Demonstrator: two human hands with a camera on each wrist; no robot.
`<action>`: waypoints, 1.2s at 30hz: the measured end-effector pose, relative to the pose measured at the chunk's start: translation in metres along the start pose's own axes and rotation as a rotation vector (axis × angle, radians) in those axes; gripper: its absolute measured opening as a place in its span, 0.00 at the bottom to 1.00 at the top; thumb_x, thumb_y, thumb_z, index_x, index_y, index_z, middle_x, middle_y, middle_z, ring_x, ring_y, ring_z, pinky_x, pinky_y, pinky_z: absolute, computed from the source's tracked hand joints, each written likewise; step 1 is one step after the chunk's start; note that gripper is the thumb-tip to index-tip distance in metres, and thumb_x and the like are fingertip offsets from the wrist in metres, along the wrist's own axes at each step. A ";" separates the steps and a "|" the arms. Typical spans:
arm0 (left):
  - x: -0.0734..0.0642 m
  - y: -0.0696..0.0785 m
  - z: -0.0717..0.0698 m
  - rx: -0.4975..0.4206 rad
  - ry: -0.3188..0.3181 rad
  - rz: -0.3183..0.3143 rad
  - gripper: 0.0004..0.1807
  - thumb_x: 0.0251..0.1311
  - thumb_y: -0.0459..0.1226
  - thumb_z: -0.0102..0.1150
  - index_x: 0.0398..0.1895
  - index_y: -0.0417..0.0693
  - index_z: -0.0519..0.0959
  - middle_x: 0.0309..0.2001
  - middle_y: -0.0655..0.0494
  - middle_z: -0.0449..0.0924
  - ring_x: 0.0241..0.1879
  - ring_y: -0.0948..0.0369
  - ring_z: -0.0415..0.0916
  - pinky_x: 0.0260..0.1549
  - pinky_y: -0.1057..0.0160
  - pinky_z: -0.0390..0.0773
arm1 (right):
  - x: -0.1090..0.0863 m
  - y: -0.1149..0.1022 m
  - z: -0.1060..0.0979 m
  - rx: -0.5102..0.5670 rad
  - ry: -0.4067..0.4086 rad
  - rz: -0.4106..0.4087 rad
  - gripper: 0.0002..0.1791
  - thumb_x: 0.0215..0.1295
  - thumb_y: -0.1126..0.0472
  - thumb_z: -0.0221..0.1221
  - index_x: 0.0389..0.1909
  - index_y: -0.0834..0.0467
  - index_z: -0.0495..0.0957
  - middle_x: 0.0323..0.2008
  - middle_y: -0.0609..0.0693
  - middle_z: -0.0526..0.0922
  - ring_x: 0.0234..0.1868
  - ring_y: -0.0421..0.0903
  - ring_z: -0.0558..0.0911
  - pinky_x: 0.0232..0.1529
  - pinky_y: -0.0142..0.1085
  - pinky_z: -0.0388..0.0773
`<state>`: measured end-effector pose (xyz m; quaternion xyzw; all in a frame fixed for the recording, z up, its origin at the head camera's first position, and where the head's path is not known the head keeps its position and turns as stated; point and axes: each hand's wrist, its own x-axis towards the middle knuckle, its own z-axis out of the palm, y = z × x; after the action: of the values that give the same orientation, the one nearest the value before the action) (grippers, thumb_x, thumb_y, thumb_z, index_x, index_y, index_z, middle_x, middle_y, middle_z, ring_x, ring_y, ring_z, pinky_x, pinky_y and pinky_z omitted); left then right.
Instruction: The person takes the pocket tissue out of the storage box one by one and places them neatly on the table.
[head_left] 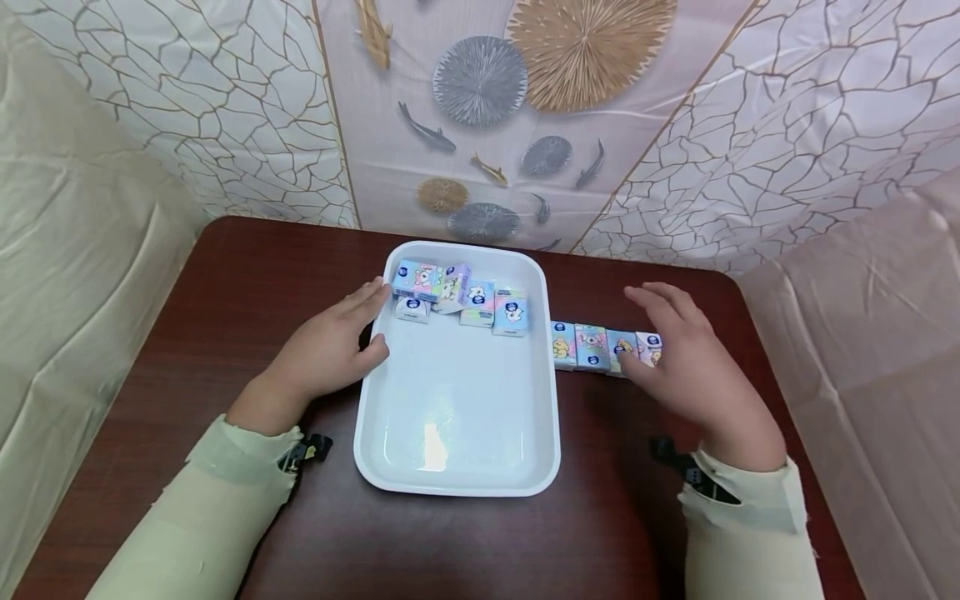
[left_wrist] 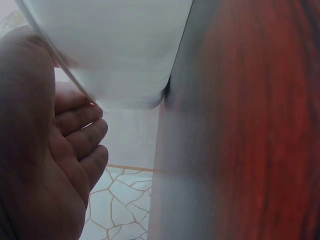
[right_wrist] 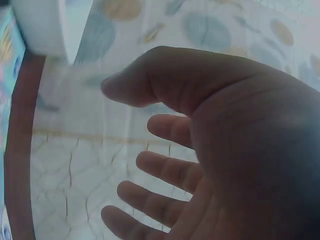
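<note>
A white tray (head_left: 459, 375) stands on the dark table, with several small tissue packs (head_left: 512, 313) gathered at its far end. My left hand (head_left: 330, 346) is at the tray's left rim, fingers extended and thumb tip over the edge. In the left wrist view, the fingers (left_wrist: 82, 125) lie beside the tray's outer wall (left_wrist: 115, 55); firm contact is unclear. To the right of the tray, a row of printed tissue packs (head_left: 592, 347) lies on the table. Above the row's right end hovers my right hand (head_left: 693, 371), fingers spread apart and holding nothing, partly covering the last packs.
The reddish-brown table (head_left: 420, 550) meets a patterned cloth backdrop (head_left: 442, 158) behind the tray. Pale cloth hangs at the left (head_left: 90, 250) and right (head_left: 870, 333) sides. One pack (head_left: 417, 279) in the tray rests on top of another.
</note>
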<state>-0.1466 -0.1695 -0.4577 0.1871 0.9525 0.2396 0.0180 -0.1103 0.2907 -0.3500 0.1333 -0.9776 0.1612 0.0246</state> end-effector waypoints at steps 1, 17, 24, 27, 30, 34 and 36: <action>0.000 0.000 0.000 0.001 -0.001 -0.001 0.42 0.71 0.50 0.54 0.85 0.53 0.53 0.86 0.57 0.49 0.84 0.54 0.51 0.76 0.44 0.66 | 0.002 -0.005 0.002 0.011 0.022 -0.016 0.47 0.61 0.58 0.72 0.81 0.51 0.63 0.78 0.59 0.62 0.74 0.64 0.67 0.64 0.68 0.75; -0.001 -0.001 0.001 -0.002 -0.010 -0.004 0.42 0.72 0.50 0.54 0.85 0.53 0.53 0.86 0.57 0.49 0.84 0.53 0.50 0.77 0.43 0.64 | 0.053 -0.063 0.042 0.233 0.096 -0.177 0.34 0.64 0.56 0.71 0.71 0.50 0.74 0.68 0.49 0.74 0.60 0.49 0.79 0.56 0.50 0.86; 0.000 -0.001 0.001 0.002 0.004 0.012 0.42 0.71 0.49 0.54 0.85 0.52 0.54 0.85 0.56 0.50 0.84 0.54 0.51 0.76 0.44 0.65 | 0.077 -0.081 0.059 0.203 0.013 -0.201 0.34 0.65 0.54 0.70 0.72 0.50 0.73 0.71 0.48 0.71 0.62 0.49 0.80 0.56 0.47 0.86; 0.000 -0.001 0.001 0.000 0.006 0.014 0.42 0.71 0.49 0.55 0.85 0.52 0.54 0.85 0.57 0.50 0.84 0.54 0.51 0.76 0.45 0.66 | 0.086 -0.088 0.066 0.191 -0.027 -0.188 0.34 0.66 0.53 0.69 0.72 0.49 0.72 0.72 0.48 0.71 0.63 0.49 0.80 0.58 0.47 0.85; 0.000 -0.001 0.001 -0.001 0.005 0.012 0.42 0.71 0.49 0.55 0.85 0.52 0.54 0.85 0.57 0.49 0.84 0.54 0.51 0.76 0.44 0.65 | 0.096 -0.093 0.073 0.177 -0.057 -0.166 0.34 0.67 0.52 0.69 0.73 0.47 0.72 0.73 0.47 0.71 0.63 0.48 0.80 0.59 0.47 0.85; 0.000 -0.001 0.000 0.002 0.004 0.010 0.42 0.71 0.50 0.54 0.85 0.52 0.53 0.85 0.56 0.49 0.84 0.53 0.51 0.76 0.43 0.65 | 0.110 -0.098 0.083 0.166 -0.084 -0.168 0.34 0.67 0.53 0.68 0.73 0.48 0.72 0.73 0.48 0.71 0.63 0.50 0.81 0.59 0.46 0.85; 0.000 -0.001 -0.001 0.001 0.004 0.009 0.42 0.71 0.49 0.54 0.85 0.52 0.54 0.85 0.56 0.50 0.84 0.53 0.51 0.76 0.43 0.65 | 0.116 -0.099 0.087 0.167 -0.103 -0.171 0.35 0.66 0.53 0.68 0.73 0.49 0.71 0.73 0.49 0.71 0.63 0.51 0.81 0.59 0.46 0.84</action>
<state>-0.1474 -0.1705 -0.4575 0.1911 0.9518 0.2396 0.0147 -0.1961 0.1426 -0.3913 0.2259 -0.9458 0.2323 -0.0230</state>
